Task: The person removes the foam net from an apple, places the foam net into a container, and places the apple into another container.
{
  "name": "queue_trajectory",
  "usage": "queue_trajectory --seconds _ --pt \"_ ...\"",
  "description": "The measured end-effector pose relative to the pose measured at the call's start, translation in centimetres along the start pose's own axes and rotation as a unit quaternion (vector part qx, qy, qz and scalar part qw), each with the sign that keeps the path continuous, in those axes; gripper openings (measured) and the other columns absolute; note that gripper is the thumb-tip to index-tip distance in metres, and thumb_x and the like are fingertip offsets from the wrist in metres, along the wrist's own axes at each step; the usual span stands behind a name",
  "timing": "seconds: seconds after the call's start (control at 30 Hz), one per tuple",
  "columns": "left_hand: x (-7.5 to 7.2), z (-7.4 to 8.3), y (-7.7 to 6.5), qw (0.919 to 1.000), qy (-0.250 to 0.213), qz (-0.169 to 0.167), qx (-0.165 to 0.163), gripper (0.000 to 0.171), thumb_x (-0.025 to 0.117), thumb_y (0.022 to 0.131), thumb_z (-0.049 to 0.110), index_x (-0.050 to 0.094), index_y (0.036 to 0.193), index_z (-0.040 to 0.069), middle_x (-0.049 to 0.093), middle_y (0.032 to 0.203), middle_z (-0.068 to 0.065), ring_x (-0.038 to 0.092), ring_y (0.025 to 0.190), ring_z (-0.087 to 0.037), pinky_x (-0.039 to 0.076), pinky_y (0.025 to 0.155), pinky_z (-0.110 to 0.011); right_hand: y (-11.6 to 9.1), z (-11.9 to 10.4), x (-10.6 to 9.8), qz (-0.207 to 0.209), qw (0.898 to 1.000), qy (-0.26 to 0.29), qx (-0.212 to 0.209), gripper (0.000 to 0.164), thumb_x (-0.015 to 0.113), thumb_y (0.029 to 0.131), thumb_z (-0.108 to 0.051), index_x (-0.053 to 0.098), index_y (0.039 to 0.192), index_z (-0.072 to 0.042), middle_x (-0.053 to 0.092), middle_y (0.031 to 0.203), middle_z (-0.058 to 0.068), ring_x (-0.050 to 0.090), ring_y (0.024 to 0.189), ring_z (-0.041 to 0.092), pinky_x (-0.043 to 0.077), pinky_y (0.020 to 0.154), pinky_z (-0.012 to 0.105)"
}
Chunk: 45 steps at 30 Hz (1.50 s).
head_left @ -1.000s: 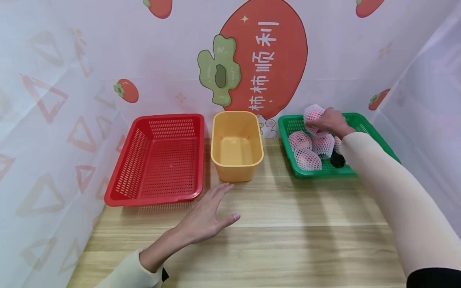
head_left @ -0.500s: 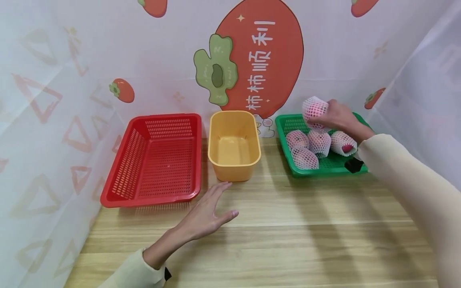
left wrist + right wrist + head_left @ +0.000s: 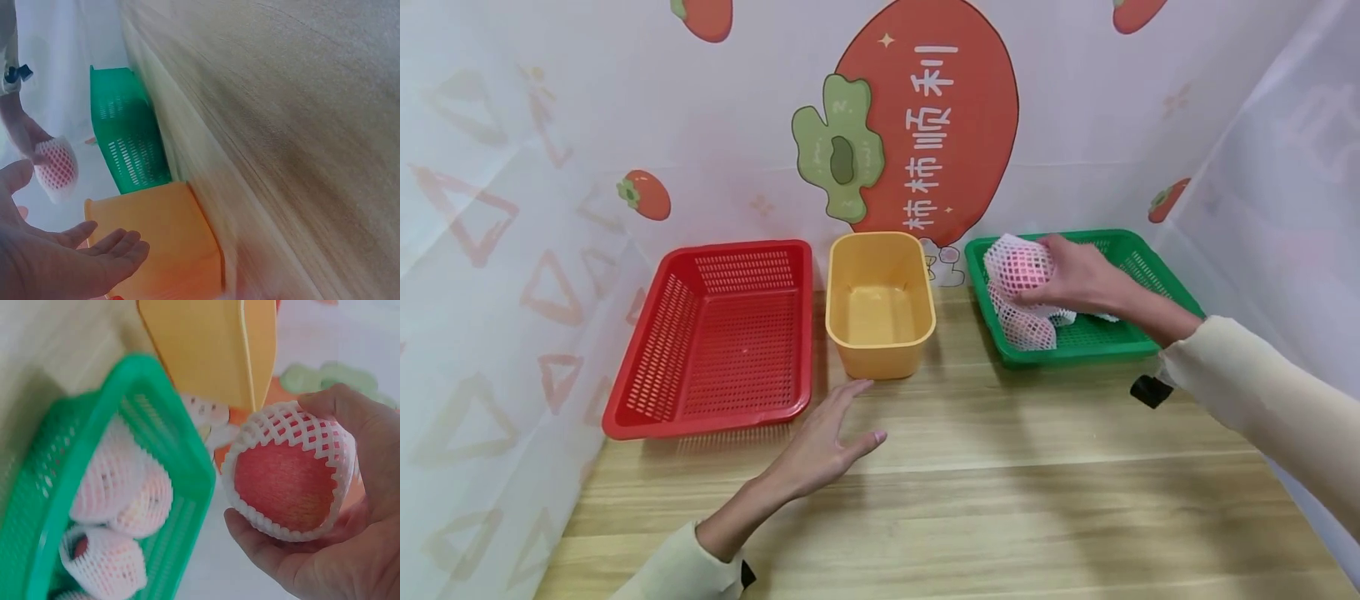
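Note:
My right hand [image 3: 1078, 275] grips an apple [image 3: 284, 481] in a white foam net sleeve, thumb on one side and fingers on the other. In the right wrist view the red skin shows at the sleeve's open end. The apple is held above the left part of the green basket [image 3: 1086, 357], where more net-wrapped fruit [image 3: 1028, 332] lies, partly hidden by the hand. My left hand [image 3: 820, 446] hovers over the table in front of the yellow bin [image 3: 886, 360], holding nothing, its fingers extended and thumb spread.
A red basket [image 3: 707, 423] stands to the left of the yellow bin on the wooden table [image 3: 970, 500]. A printed cloth [image 3: 722, 200] hangs behind the containers, and white sheets rise on both sides.
My right hand has lifted the apple from among the other fruit and carried it leftward above the green basket. The left hand keeps nearly the same place; the view has shifted slightly.

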State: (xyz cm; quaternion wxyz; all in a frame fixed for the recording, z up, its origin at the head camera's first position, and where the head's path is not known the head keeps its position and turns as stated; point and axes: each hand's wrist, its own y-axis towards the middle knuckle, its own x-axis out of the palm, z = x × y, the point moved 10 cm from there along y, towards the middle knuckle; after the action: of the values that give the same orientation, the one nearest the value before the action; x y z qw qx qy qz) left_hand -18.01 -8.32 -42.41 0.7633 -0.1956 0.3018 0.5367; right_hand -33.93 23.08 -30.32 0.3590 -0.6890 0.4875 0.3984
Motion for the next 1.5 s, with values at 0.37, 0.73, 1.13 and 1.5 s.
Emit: queue_trajectory --seconds 0.37,0.73,1.13,1.5 --pt "-0.1 -1.2 0.2 0.9999 -0.008 0.013 -0.007 0.074 0.072 0.098 0.049 0.046 0.159 0.017 0.050 0.159 -0.008 0.044 0.149 -0.033 0.037 0.119 -0.063 -3.3 -3.9 3.9 -0.011 0.994 0.008 -0.104 0.092 0.094 0.076 -0.035 0.048 0.145 0.005 0.066 0.125 0.022 0.066 0.104 0.034 0.061 0.088 0.050" --pt "-0.2 -1.8 0.3 0.9994 -0.015 0.028 -0.016 0.068 0.075 0.098 0.040 0.049 0.157 0.018 0.054 0.155 -0.009 0.050 0.144 -0.032 0.043 0.114 -0.062 -6.4 -6.2 8.9 -0.042 0.983 0.039 -0.177 0.088 0.096 0.070 -0.027 0.052 0.141 0.000 0.067 0.123 0.011 0.064 0.105 0.024 0.060 0.089 0.043" --pt "0.2 -2.3 0.6 0.9957 -0.077 0.052 -0.007 0.055 0.078 0.097 0.014 0.057 0.147 0.004 0.062 0.143 -0.019 0.064 0.129 -0.038 0.053 0.109 -0.048 -7.0 -5.8 14.5 -0.095 0.978 0.065 -0.176 0.091 0.098 0.069 -0.025 0.051 0.144 -0.003 0.064 0.131 0.009 0.061 0.114 0.024 0.057 0.100 0.049" --pt "1.0 -2.3 1.6 0.9859 -0.153 0.062 0.024 0.036 0.074 0.096 -0.003 0.063 0.130 -0.009 0.068 0.127 -0.027 0.068 0.120 -0.040 0.057 0.103 -0.039 -6.7 -5.3 17.3 -0.106 0.973 0.078 -0.190 0.091 0.097 0.070 -0.026 0.051 0.145 -0.002 0.063 0.133 0.011 0.060 0.118 0.027 0.054 0.103 0.050"
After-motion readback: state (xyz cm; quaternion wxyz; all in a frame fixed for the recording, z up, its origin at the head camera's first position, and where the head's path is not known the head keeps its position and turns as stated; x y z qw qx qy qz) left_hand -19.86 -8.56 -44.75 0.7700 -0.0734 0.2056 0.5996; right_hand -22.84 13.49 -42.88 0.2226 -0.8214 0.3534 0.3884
